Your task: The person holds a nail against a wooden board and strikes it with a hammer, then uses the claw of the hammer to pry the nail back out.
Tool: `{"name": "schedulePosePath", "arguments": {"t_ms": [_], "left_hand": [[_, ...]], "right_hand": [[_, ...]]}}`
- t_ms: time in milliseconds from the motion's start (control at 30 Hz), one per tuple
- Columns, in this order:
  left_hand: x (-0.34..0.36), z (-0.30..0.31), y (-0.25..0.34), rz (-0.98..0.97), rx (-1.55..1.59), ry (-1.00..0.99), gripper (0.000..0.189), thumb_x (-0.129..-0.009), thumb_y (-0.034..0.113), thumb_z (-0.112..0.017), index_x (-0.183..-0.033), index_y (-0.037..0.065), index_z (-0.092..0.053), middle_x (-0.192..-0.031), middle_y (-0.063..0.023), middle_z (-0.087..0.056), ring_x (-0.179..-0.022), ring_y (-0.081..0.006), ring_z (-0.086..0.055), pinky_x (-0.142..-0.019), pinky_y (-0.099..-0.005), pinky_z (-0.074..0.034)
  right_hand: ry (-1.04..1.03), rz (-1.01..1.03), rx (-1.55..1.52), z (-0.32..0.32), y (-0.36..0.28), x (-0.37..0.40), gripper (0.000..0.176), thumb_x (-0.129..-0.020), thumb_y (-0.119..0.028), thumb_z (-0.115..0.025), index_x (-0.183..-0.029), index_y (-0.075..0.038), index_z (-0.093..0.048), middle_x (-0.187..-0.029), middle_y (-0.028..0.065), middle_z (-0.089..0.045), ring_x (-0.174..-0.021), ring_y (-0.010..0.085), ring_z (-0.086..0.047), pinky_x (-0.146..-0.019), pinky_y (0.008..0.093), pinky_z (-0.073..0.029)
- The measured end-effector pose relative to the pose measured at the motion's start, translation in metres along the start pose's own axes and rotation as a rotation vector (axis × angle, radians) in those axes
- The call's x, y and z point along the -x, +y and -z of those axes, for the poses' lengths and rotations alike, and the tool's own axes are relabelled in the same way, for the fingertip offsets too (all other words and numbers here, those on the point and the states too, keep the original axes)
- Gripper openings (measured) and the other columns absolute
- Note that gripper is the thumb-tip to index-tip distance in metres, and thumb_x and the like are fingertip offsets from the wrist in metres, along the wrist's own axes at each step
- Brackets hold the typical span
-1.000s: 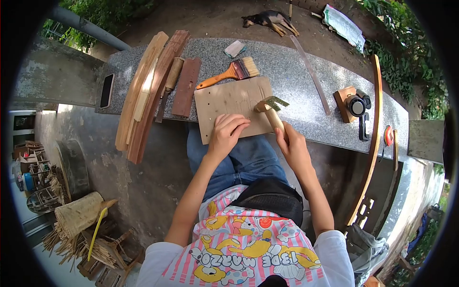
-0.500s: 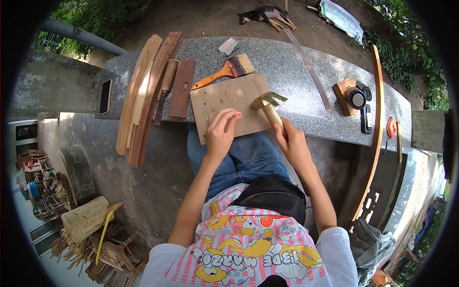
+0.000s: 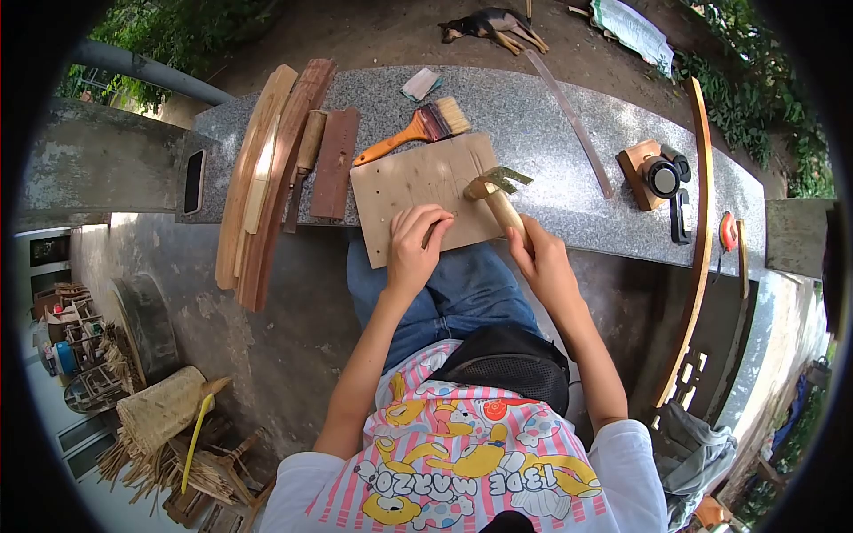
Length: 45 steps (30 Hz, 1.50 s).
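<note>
A thin brown wooden board (image 3: 386, 200) rests partly on the table edge and partly over my lap, with small dark holes near its left side and pencil lines on it. My right hand (image 3: 544, 259) is wrapped round the wooden handle of a claw hammer (image 3: 503, 209), whose metal head is over the board's right part. Over the board's lower middle, my left hand (image 3: 413, 244) is closed in a pinch, fingertips close to the surface. Whatever is between those fingers is too small to make out.
On the stone table (image 3: 551, 142) lie a paintbrush (image 3: 413, 133), a chisel (image 3: 307, 155), wood strips (image 3: 293, 147), a phone (image 3: 195, 182), a clear ruler (image 3: 569, 120), a camera-like device (image 3: 662, 178) and a red tape measure (image 3: 728, 233). A long curved wood strip (image 3: 700, 204) crosses the right side.
My left hand has shifted slightly, its fingertips a little farther right and nearer the board. The hammer stays almost in place.
</note>
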<state>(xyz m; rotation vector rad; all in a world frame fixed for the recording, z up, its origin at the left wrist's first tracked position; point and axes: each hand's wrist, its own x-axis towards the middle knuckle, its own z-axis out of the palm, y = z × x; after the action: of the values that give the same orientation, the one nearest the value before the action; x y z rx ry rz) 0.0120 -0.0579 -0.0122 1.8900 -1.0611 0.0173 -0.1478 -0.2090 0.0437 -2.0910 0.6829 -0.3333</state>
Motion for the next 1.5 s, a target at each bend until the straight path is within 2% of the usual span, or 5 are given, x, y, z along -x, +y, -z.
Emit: {"name": "schedulePosePath", "arguments": {"t_ms": [700,900,1000,1300,1500], "left_hand": [[-0.001,-0.002,0.000,0.002,-0.005,0.017,0.010,-0.087,0.006,-0.076,-0.095,0.004,-0.070,-0.095,-0.0068,-0.071,-0.090,-0.0251,-0.067,-0.087,-0.0352,-0.047],[0.000,-0.001,0.000,-0.013,-0.039,0.014,0.012,-0.086,0.007,-0.077,-0.095,0.004,-0.070,-0.098,-0.0062,-0.070,-0.093,-0.0252,-0.066,-0.087,-0.0357,-0.047],[0.000,-0.001,0.000,-0.003,-0.040,0.016,0.013,-0.085,0.007,-0.078,-0.095,0.004,-0.071,-0.102,-0.0059,-0.070,-0.095,-0.0253,-0.065,-0.089,-0.0363,-0.046],[0.002,-0.002,-0.005,-0.018,-0.054,-0.003,0.016,-0.083,0.009,-0.078,-0.096,0.003,-0.070,-0.105,-0.0065,-0.069,-0.098,-0.0280,-0.064,-0.090,-0.0385,-0.044],[0.002,-0.003,-0.006,-0.040,-0.041,-0.001,0.017,-0.083,0.009,-0.078,-0.096,0.003,-0.070,-0.106,-0.0065,-0.069,-0.097,-0.0286,-0.064,-0.090,-0.0391,-0.044]], "right_hand": [[0.000,0.002,-0.002,0.000,0.002,0.000,0.026,-0.101,-0.021,-0.063,-0.106,0.004,-0.060,-0.077,0.0271,-0.063,-0.068,0.0457,-0.063,-0.062,0.0486,-0.048],[-0.027,-0.001,-0.011,0.004,-0.007,0.002,0.024,-0.100,-0.019,-0.064,-0.107,0.004,-0.060,-0.075,0.0250,-0.061,-0.064,0.0429,-0.061,-0.061,0.0454,-0.047],[-0.034,-0.010,-0.035,0.011,-0.024,0.008,0.023,-0.099,-0.017,-0.065,-0.109,0.004,-0.061,-0.075,0.0239,-0.061,-0.064,0.0416,-0.060,-0.061,0.0437,-0.047],[-0.091,0.118,0.029,0.009,-0.031,0.023,0.028,-0.098,-0.015,-0.066,-0.119,0.002,-0.059,-0.090,0.0233,-0.066,-0.076,0.0432,-0.067,-0.066,0.0471,-0.051],[-0.024,0.151,0.013,0.008,-0.034,0.028,0.029,-0.098,-0.016,-0.066,-0.120,0.001,-0.058,-0.092,0.0235,-0.067,-0.078,0.0446,-0.067,-0.065,0.0483,-0.051]]}}
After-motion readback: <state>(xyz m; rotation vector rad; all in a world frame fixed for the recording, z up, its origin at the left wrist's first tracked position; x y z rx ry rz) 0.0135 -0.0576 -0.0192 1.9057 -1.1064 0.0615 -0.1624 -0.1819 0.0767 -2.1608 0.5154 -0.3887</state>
